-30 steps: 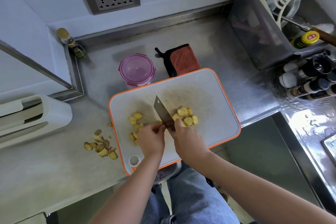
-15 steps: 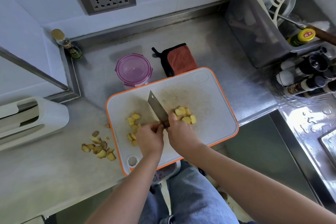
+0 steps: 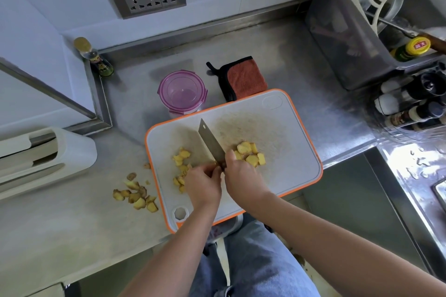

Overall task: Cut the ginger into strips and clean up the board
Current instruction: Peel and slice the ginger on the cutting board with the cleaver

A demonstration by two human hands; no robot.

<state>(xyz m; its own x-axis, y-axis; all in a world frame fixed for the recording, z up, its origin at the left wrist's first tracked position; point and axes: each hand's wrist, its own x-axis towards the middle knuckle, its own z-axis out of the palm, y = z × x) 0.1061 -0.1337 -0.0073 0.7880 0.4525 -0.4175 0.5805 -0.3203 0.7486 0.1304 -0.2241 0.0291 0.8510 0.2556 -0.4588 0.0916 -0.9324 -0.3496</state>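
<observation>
One lidded purple container point(image 3: 182, 91) stands behind the board point(image 3: 293, 159).

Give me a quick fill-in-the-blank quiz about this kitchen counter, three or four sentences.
1. The right hand grips the ___.
2. The cutting board has an ___ rim.
3. The ginger trimmings lie on the counter to the board's ___.
4. The container behind the board has a ___ lid.
Missing words: knife; orange; left; purple.
</observation>
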